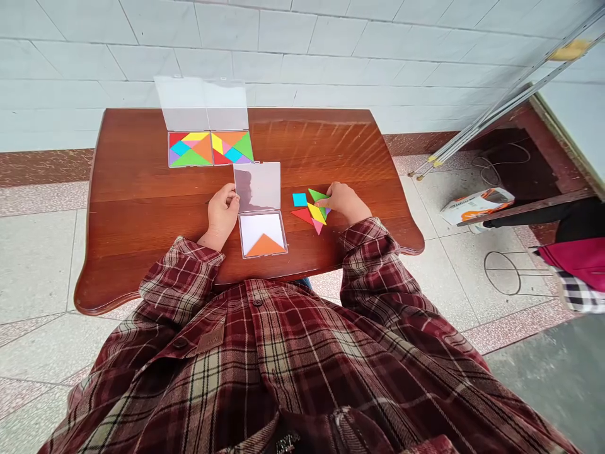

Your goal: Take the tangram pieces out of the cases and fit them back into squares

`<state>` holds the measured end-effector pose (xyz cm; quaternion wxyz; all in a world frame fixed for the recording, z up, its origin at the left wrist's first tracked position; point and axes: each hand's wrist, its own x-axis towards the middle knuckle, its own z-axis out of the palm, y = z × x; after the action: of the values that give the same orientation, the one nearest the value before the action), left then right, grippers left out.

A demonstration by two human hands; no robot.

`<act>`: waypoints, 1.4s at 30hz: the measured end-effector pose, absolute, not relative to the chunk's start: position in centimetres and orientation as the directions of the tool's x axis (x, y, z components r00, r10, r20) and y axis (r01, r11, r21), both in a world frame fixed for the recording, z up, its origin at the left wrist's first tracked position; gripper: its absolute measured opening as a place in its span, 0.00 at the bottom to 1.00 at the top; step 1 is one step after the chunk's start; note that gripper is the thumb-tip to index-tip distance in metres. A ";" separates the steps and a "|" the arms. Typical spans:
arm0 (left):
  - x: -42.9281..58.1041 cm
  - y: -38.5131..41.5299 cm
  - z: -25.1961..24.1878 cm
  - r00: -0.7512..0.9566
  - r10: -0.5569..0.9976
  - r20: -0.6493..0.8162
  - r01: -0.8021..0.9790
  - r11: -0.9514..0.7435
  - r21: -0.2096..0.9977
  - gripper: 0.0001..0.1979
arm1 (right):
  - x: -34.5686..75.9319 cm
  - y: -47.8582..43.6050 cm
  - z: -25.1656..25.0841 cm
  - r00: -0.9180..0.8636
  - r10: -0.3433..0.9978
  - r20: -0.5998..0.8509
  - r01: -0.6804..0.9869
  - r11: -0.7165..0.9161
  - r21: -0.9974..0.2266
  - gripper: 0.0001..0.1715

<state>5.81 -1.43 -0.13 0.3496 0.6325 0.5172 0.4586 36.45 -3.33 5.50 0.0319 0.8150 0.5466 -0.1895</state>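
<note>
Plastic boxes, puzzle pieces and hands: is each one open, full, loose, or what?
Near clear plastic box: open, one orange triangle inside.
Far clear plastic boxes: open, full of coloured flat pieces.
Blue square piece: loose, flat on the brown wooden table.
Right hand: fingers bent over loose coloured pieces; grip unclear.
Left hand: fingers curled by near box's raised lid.

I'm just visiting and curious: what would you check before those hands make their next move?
1. Box open: ok, its lid is raised.
2. Orange triangle inside the box: ok, along the side nearest the person.
3. Blue square apart from the other loose pieces: ok.
4. Yellow piece apart from its neighbours: not ok, it crowds the red triangle.
5. Right hand has a firm grip: cannot tell, its fingers are at the green pieces.
6. Left hand touching the lid: cannot tell.
</note>
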 end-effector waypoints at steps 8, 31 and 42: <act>5.9 -1.2 -0.3 0.044 0.971 0.234 0.328 -0.235 0.915 0.12 | 37.5 -3.7 4.8 0.331 0.894 -0.302 0.887 -0.404 -0.225 0.27; 5.8 -0.6 -0.8 0.044 0.970 0.240 0.318 -0.241 0.917 0.12 | 37.9 -3.8 5.1 0.388 0.872 -0.298 0.847 -0.465 -0.258 0.28; 5.9 -0.5 -1.0 0.048 0.965 0.256 0.319 -0.258 0.912 0.10 | 37.4 -4.5 6.5 0.425 0.857 -0.292 0.432 -0.476 -0.766 0.13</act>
<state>5.85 -0.52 -1.02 0.3426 0.6376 0.5037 0.4716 37.35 -4.49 6.51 -0.3069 0.7862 0.4099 -0.3459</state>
